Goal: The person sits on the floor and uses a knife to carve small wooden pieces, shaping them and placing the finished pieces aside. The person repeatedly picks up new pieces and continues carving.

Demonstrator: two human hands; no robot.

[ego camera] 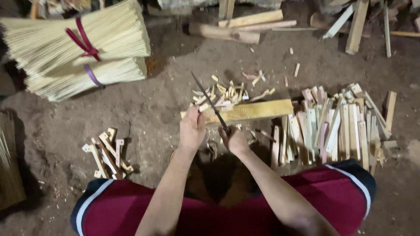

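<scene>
My right hand [234, 140] grips the handle of a long thin dark knife [209, 101], whose blade points up and away to the left. My left hand [192, 129] holds a small pale wood piece [204, 107] upright on a flat wooden block [245, 111] that lies on the dirt floor; the blade crosses right beside that piece. Small wood chips [227, 91] lie scattered just beyond the block.
A pile of flat cut wood strips [337, 126] lies to the right. A smaller heap of notched pieces [107, 153] is at the left. Two tied bundles of thin sticks [78, 48] sit at top left. Scrap lumber [245, 26] lies at the top. My red shorts [332, 192] fill the bottom.
</scene>
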